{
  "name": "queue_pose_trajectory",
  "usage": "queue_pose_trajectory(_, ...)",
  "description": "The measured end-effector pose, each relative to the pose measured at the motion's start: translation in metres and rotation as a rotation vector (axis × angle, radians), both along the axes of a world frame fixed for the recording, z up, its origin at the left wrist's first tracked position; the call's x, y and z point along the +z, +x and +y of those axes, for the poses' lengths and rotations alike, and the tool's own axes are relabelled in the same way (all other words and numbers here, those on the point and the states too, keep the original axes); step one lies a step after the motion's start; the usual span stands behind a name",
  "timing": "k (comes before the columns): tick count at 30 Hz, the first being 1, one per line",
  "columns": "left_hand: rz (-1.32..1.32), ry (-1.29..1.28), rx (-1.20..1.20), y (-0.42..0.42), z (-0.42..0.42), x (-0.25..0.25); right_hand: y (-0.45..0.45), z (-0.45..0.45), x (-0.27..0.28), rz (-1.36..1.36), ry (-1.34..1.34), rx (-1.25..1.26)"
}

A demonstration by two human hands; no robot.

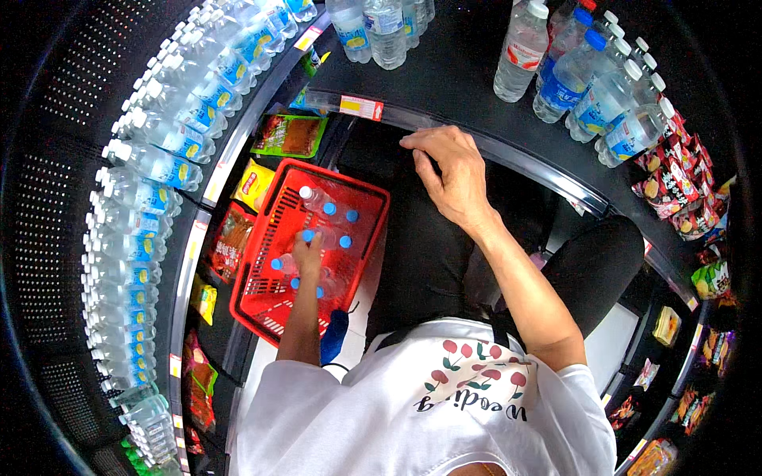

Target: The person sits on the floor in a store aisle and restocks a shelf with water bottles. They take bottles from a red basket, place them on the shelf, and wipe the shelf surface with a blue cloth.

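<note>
My left hand [308, 256] reaches down into a red plastic shopping basket [238, 297], its fingers around the upper part of a clear bottle with a blue cap [308, 236]. Several more blue-capped bottles stand around it, and one bottle with a white cap [306, 193] leans near the basket's far end. My right hand [449, 172] is held by the front edge of a black shelf [411, 121], fingers bent and thumb apart, with nothing visible in it. Whether its fingertips touch the edge I cannot tell.
A long row of clear drink bottles [172, 154] lines the left shelf. More bottles [571, 77] stand on the shelf ahead, beside red snack packs [678, 178]. Snack bags, one yellow [253, 183], lie under the left shelf beside the basket. My bent knee [613, 244] is at right.
</note>
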State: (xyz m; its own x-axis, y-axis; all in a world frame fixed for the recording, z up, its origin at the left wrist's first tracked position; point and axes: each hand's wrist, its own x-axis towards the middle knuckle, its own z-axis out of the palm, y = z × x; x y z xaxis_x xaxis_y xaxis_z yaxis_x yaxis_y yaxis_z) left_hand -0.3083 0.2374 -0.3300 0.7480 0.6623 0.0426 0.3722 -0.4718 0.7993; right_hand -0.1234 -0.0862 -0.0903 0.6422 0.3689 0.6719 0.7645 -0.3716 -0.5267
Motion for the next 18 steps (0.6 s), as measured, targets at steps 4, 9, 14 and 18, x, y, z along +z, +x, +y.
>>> queue_pose_trajectory(4,-0.242,-0.180,0.015,-0.019,0.036,0.022,-0.002,0.000,0.003,0.002,0.015,0.012)
queue_pose_trajectory(9,-0.210,0.208,0.031,-0.021,0.032,0.146,-0.003,0.000,0.004,-0.008,-0.007,0.010)
queue_pose_trajectory(14,-0.254,0.093,-0.069,0.024,-0.019,0.272,-0.003,0.004,0.003,0.022,0.035,0.041)
queue_pose_trajectory(18,-0.431,0.057,-0.340,0.093,-0.077,0.323,0.002,-0.006,0.003,0.147,0.081,0.084)
